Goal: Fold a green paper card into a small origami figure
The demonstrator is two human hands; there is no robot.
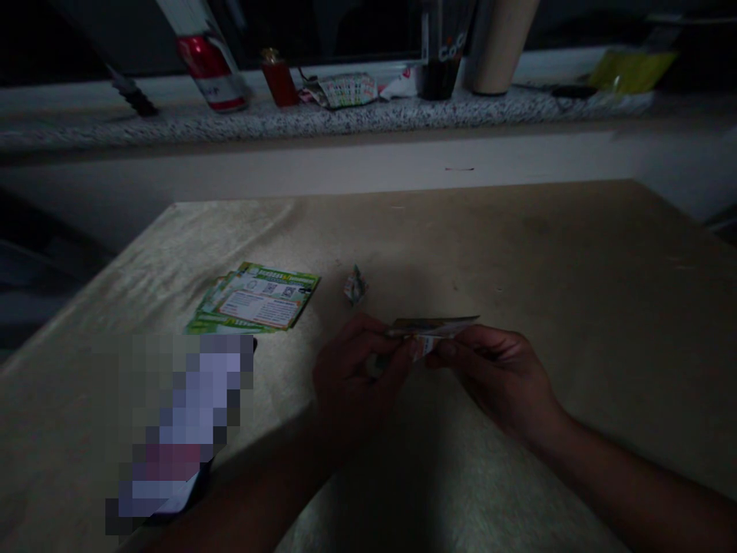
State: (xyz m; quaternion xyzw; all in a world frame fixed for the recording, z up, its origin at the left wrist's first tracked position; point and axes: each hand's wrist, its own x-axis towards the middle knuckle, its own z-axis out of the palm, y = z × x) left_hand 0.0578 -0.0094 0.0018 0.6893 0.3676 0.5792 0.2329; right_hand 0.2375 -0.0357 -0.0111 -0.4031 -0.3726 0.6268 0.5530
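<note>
A partly folded piece of printed paper (429,330) is held low over the table between my two hands. My left hand (360,369) pinches its left end between thumb and fingers. At the other end, my right hand (498,369) grips the paper with thumb and fingertips. Fingers cover much of the folds, and dim light blurs the print. Just beyond my left hand stands a small folded paper piece (355,287). Further left lies a loose stack of green and white printed leaflets (265,296), their edges fanned out.
A blurred-out phone (196,415) lies beside my left forearm on the cloth-covered table (576,261). Along the granite sill (357,119) behind stand a red and white can (210,69), a red bottle (280,81), a glass of dark drink (441,61) and a beige cylinder (500,46).
</note>
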